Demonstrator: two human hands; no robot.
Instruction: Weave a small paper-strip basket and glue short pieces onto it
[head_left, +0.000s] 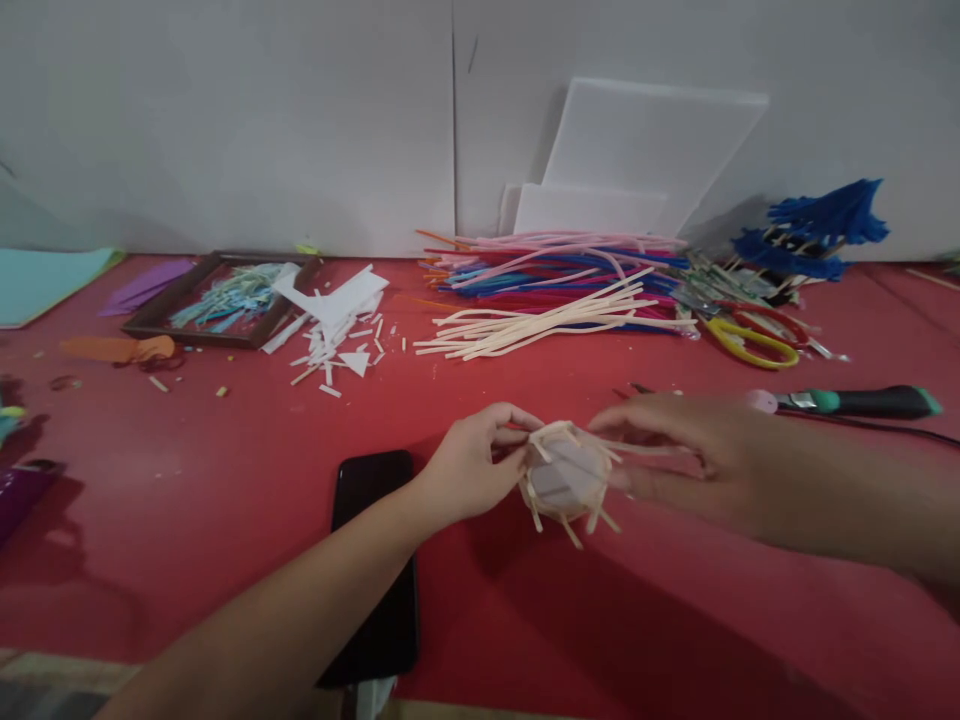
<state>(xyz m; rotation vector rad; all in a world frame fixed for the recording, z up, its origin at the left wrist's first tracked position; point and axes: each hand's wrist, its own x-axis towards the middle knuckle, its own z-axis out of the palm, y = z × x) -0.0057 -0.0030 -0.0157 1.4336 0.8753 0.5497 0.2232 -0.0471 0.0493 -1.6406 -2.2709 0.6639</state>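
Observation:
My left hand [476,460] pinches the left edge of a small round piece [568,475] with a pale grey disc in its middle. Cream pipe cleaners wrap round its rim, and several short ends stick out. On the other side, my right hand [686,450] is slightly blurred. A loose cream pipe cleaner strand [649,448] runs from the rim into its bent fingers. Both hands hold up the work over the red table [262,560].
Behind lie cream pipe cleaners [525,328] and coloured ones [555,265]. Scissors [750,343] and a green-black handled tool [862,402] with a cord are at right. A black phone [379,620] lies under my left forearm. Paper scraps [337,320] and a brown frame [225,338] are back left.

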